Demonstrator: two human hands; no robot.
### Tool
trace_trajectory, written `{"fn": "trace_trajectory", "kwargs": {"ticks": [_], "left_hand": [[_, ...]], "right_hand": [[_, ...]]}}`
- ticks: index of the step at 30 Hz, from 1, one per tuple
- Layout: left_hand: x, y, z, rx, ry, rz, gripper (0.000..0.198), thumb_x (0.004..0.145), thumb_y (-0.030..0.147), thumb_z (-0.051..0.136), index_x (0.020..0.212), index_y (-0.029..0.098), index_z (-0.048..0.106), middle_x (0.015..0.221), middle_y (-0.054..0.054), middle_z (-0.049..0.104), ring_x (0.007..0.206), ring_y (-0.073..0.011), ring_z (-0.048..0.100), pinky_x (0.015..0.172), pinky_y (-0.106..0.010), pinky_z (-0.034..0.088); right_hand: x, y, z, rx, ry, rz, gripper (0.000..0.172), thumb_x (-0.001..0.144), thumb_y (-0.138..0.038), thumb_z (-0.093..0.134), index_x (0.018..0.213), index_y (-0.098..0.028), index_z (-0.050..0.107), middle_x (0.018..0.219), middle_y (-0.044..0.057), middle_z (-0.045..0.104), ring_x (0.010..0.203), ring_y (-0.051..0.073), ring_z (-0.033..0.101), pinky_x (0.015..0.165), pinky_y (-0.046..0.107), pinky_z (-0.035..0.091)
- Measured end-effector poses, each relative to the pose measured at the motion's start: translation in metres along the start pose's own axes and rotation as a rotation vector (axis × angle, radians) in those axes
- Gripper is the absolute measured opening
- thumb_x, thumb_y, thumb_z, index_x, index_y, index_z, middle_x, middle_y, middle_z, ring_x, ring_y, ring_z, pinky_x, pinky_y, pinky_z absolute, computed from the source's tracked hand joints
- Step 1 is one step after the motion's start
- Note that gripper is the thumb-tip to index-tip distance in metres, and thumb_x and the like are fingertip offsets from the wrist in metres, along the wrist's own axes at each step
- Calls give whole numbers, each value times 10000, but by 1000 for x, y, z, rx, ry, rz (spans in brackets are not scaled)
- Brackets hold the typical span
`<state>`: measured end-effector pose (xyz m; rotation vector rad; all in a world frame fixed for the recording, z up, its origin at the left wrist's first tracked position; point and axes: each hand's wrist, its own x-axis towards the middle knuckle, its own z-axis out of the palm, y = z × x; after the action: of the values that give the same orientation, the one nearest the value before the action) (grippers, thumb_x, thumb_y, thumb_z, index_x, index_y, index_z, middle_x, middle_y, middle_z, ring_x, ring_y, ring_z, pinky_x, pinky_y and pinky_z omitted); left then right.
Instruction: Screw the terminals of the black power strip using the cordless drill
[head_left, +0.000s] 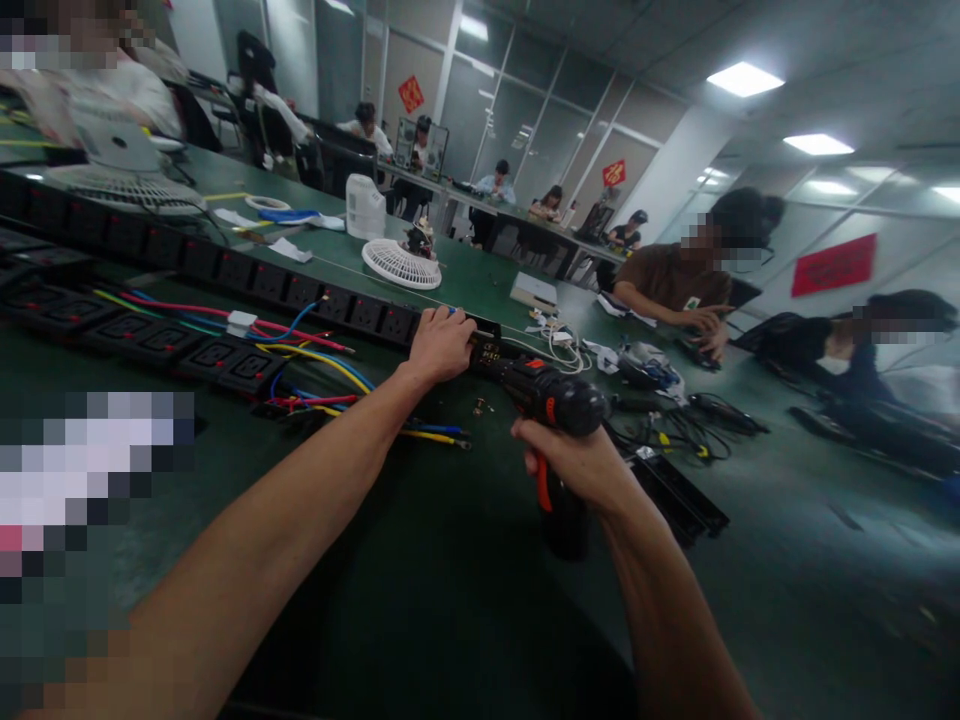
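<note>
My right hand [574, 465] is wrapped round the grip of a black and orange cordless drill [559, 395]. The drill's nose points left at the end of a long black power strip [281, 285] with a row of sockets. Fingers curled over its top edge, my left hand [442, 345] grips the strip near that end. Loose red, blue and yellow wires [341, 365] lie in front of the strip, beside a second black socket row [161, 340]. Several small metal pieces [480, 407] lie on the green table below the drill. The drill's tip is too dark to make out.
A white fan grille [401, 263] and a white plastic housing [366, 206] stand behind the strip. To the right lie black cables [675, 425], a black channel piece [679, 495] and a white box [534, 291]. A co-worker [675, 270] sits across the table; others sit farther back.
</note>
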<state>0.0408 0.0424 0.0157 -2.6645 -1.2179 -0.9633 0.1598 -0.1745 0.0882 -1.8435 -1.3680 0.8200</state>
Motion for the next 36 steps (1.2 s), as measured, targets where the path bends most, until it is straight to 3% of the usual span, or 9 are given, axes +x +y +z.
{"fn": "trace_trajectory", "kwargs": {"ticks": [22, 36], "left_hand": [[0, 0, 0, 6, 19, 9, 241, 944, 291, 542, 1107, 219, 704, 1183, -130, 685, 1172, -349, 515, 1005, -512, 347], [-1, 0, 0, -10, 19, 13, 253, 950, 268, 526, 1124, 210, 700, 1176, -129, 681, 1168, -346, 518, 1007, -513, 348]], "right_hand": [[0, 3, -1, -47, -10, 0, 261, 789, -256, 629, 542, -218, 552, 518, 15, 586, 499, 135, 528, 546, 303, 447], [4, 10, -2, -34, -2, -12, 172, 784, -299, 663, 641, -214, 618, 516, 14, 596, 496, 155, 538, 531, 321, 470]]}}
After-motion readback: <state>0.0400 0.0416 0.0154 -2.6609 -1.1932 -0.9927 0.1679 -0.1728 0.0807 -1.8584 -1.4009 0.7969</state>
